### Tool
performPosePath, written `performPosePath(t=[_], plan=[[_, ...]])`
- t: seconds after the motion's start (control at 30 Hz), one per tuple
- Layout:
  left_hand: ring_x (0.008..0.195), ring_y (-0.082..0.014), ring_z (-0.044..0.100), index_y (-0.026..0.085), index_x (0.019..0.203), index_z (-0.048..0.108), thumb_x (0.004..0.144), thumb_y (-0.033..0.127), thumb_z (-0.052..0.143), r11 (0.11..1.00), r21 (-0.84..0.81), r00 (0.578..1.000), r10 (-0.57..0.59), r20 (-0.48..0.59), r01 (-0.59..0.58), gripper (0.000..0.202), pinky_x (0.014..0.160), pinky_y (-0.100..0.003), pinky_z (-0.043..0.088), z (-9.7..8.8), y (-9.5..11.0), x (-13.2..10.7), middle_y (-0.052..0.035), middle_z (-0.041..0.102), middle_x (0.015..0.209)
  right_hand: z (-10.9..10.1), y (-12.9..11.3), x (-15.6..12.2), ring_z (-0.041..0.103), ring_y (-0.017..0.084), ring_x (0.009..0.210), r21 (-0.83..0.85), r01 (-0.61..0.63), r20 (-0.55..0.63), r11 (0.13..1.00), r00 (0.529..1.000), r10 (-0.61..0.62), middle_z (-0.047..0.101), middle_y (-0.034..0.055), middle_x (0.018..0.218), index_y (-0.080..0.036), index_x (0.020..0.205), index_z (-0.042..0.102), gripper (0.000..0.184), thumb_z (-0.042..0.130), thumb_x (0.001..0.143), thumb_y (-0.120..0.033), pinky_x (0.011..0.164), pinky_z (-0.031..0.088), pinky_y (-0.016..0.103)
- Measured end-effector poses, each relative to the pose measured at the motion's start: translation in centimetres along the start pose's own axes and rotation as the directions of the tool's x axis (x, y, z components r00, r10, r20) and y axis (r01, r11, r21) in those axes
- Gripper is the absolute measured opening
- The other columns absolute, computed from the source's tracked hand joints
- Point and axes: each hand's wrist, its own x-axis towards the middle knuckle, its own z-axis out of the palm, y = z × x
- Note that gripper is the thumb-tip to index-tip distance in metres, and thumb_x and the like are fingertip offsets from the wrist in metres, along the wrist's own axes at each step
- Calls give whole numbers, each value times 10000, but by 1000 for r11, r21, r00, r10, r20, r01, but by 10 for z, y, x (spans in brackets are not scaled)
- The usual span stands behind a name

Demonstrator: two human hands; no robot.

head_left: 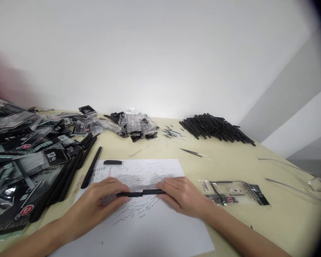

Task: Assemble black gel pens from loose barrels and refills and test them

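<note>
A black pen (133, 195) lies level between my two hands above a scribbled white sheet (176, 232). My left hand (104, 196) pinches its left end with thumb and fingers. My right hand (183, 194) is closed round the right end. A step in thickness shows midway, where two black parts meet; whether they are fully joined I cannot tell. A loose black pen cap (112, 162) rests near the sheet's top edge. Left of it, another black pen (91, 167) lies slanted across the sheet's corner.
Plastic refill packets (24, 157) and black pens (66, 175) are heaped at left. More packets (139, 126) lie at the back. Thin refills (172, 132) are scattered near a pile of black pens (216, 128). One packet (234, 192) and eyeglasses (291, 184) lie at right.
</note>
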Motion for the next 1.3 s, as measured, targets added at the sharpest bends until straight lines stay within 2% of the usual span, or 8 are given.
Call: performPosePath(t=[1.3], plan=[[780, -151, 590, 224, 916, 606, 858, 282, 481, 999, 32, 999, 0, 38, -1, 149, 698, -249, 482, 0, 3, 0, -9, 647, 830, 0, 0, 0, 535, 138, 618, -14, 9, 37, 1000, 999, -9, 578, 23, 709, -155, 959, 528, 270, 313, 961, -318, 577, 385, 252]])
